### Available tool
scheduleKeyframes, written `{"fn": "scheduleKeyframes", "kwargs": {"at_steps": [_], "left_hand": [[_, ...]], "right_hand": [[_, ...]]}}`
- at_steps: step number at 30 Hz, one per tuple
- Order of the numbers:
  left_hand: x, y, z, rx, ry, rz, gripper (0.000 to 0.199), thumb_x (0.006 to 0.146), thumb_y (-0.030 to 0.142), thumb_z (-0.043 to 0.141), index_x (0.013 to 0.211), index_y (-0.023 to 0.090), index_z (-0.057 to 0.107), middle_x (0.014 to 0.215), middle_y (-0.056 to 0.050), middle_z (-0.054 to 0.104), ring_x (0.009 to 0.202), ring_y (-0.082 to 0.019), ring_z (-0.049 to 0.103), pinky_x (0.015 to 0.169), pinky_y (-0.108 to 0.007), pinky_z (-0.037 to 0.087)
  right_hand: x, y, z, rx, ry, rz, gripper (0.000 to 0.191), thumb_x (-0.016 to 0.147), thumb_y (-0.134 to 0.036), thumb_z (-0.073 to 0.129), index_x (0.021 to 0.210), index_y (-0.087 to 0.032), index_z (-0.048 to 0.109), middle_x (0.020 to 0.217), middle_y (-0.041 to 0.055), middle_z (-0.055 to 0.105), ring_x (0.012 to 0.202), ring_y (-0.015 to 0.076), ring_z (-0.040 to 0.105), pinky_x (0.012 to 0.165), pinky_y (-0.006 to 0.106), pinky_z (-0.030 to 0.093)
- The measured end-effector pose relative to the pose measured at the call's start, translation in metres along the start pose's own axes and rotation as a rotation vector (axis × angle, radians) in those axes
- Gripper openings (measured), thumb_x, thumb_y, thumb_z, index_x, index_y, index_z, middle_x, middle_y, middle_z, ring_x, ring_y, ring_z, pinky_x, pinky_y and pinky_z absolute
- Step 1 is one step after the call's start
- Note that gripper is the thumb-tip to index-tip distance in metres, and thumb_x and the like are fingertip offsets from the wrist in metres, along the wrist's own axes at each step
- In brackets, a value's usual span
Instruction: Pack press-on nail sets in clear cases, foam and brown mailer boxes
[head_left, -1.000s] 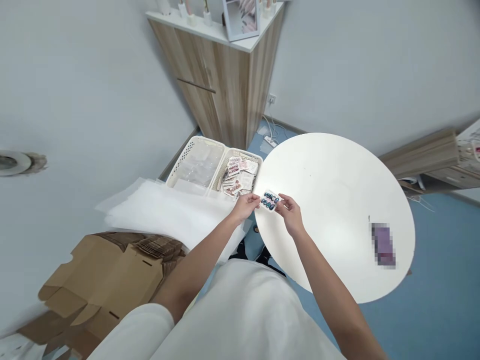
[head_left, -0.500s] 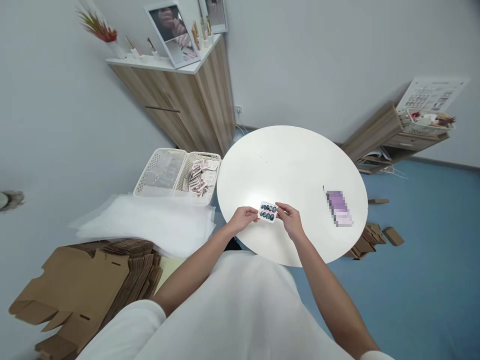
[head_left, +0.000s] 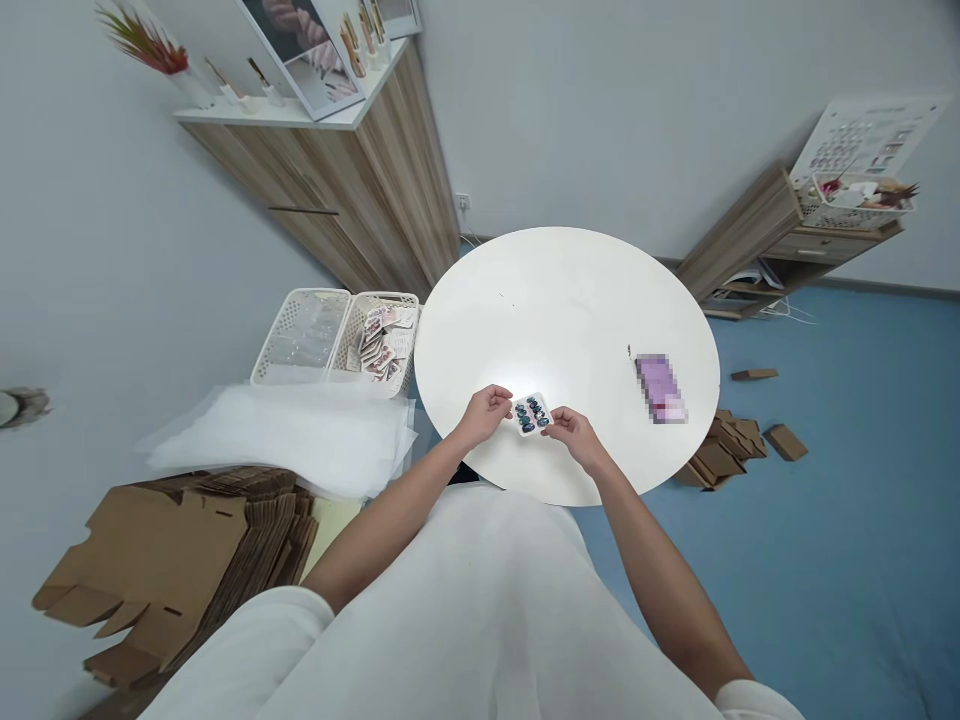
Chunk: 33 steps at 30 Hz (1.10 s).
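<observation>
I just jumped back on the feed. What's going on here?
A person is at a round white table, the right hand holding a small white card of dark, glossy ovals. The left hand is at its other edge; whether it grips is unclear. A blurred purple item lies on the table.

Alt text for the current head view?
The right hand holds a small white card of shiny dark ovals over a round white table, left hand at its other edge. White sheets and brown cardboard lie left.
</observation>
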<state>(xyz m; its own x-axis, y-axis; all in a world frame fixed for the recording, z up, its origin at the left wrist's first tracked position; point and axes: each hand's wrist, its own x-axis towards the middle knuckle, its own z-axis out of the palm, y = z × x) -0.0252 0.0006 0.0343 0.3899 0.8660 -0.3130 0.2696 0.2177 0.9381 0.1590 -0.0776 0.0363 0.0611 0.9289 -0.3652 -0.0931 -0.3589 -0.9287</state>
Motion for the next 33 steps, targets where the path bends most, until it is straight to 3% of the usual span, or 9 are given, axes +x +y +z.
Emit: {"fn": "scheduleKeyframes", "kwargs": {"at_steps": [4, 8, 14, 16, 21, 25, 29, 33], "left_hand": [[0.008, 0.009, 0.001, 0.162, -0.069, 0.09, 0.011, 0.074, 0.024, 0.051, 0.08, 0.017, 0.056, 0.071, -0.001, 0.058, 0.064, -0.011, 0.057, 0.062, -0.026, 0.044], [0.011, 0.015, 0.005, 0.262, -0.135, 0.137, 0.011, 0.075, 0.023, 0.05, 0.08, 0.018, 0.058, 0.071, 0.0, 0.06, 0.063, -0.011, 0.056, 0.062, -0.025, 0.043], [-0.003, 0.008, 0.011, -0.044, -0.067, 0.004, 0.025, 0.078, 0.03, 0.051, 0.098, 0.015, 0.055, 0.086, -0.006, 0.063, 0.079, -0.015, 0.061, 0.074, -0.029, 0.045], [-0.011, 0.003, 0.013, -0.11, -0.096, -0.042, 0.029, 0.077, 0.033, 0.053, 0.099, 0.014, 0.054, 0.087, -0.007, 0.063, 0.077, -0.016, 0.063, 0.073, -0.031, 0.046], [-0.021, -0.004, 0.015, -0.169, -0.061, 0.007, 0.031, 0.072, 0.031, 0.059, 0.096, 0.013, 0.058, 0.078, -0.006, 0.064, 0.073, -0.015, 0.062, 0.074, -0.032, 0.047], [-0.017, -0.005, 0.008, -0.13, 0.019, 0.019, 0.034, 0.071, 0.027, 0.06, 0.102, 0.014, 0.055, 0.07, -0.003, 0.063, 0.066, -0.013, 0.061, 0.07, -0.03, 0.047], [-0.015, -0.008, -0.002, -0.105, 0.015, 0.02, 0.033, 0.07, 0.026, 0.059, 0.101, 0.014, 0.056, 0.069, -0.002, 0.063, 0.063, -0.013, 0.061, 0.07, -0.03, 0.047], [-0.014, -0.014, -0.007, -0.09, -0.01, 0.044, 0.033, 0.071, 0.027, 0.059, 0.102, 0.014, 0.056, 0.071, -0.003, 0.063, 0.064, -0.013, 0.061, 0.071, -0.031, 0.047]], "right_hand": [[0.005, -0.009, -0.006, -0.033, 0.071, -0.044, 0.032, 0.066, -0.039, 0.061, 0.09, -0.018, 0.059, 0.077, 0.0018, 0.06, 0.069, 0.012, 0.055, 0.067, 0.028, 0.045], [0.011, -0.014, -0.007, -0.057, 0.066, -0.052, 0.03, 0.064, -0.04, 0.063, 0.083, -0.017, 0.062, 0.071, 0.0011, 0.059, 0.063, 0.0113, 0.053, 0.063, 0.028, 0.045], [0.003, -0.001, -0.003, 0.131, 0.22, -0.023, 0.029, 0.061, -0.041, 0.066, 0.078, -0.019, 0.058, 0.07, -0.0016, 0.058, 0.056, 0.0091, 0.054, 0.058, 0.026, 0.045], [-0.001, 0.006, 0.001, 0.208, 0.262, 0.003, 0.03, 0.059, -0.04, 0.067, 0.079, -0.019, 0.056, 0.069, -0.0024, 0.057, 0.057, 0.0101, 0.058, 0.058, 0.026, 0.045], [-0.008, 0.022, 0.018, 0.286, 0.296, 0.041, 0.031, 0.06, -0.039, 0.067, 0.079, -0.02, 0.052, 0.069, -0.0035, 0.053, 0.062, 0.0134, 0.062, 0.059, 0.025, 0.046], [-0.011, 0.024, 0.021, 0.189, 0.215, -0.018, 0.034, 0.062, -0.038, 0.066, 0.088, -0.021, 0.051, 0.073, -0.0029, 0.052, 0.065, 0.0137, 0.062, 0.064, 0.028, 0.047], [-0.01, 0.018, 0.011, -0.059, 0.061, -0.148, 0.062, 0.061, -0.031, 0.067, 0.117, -0.027, 0.042, 0.093, 0.0011, 0.053, 0.07, 0.0119, 0.059, 0.071, 0.032, 0.047], [-0.006, 0.014, 0.008, -0.293, -0.028, -0.195, 0.075, 0.061, -0.028, 0.067, 0.128, -0.03, 0.033, 0.095, 0.001, 0.053, 0.068, 0.0111, 0.057, 0.075, 0.035, 0.046]]}}
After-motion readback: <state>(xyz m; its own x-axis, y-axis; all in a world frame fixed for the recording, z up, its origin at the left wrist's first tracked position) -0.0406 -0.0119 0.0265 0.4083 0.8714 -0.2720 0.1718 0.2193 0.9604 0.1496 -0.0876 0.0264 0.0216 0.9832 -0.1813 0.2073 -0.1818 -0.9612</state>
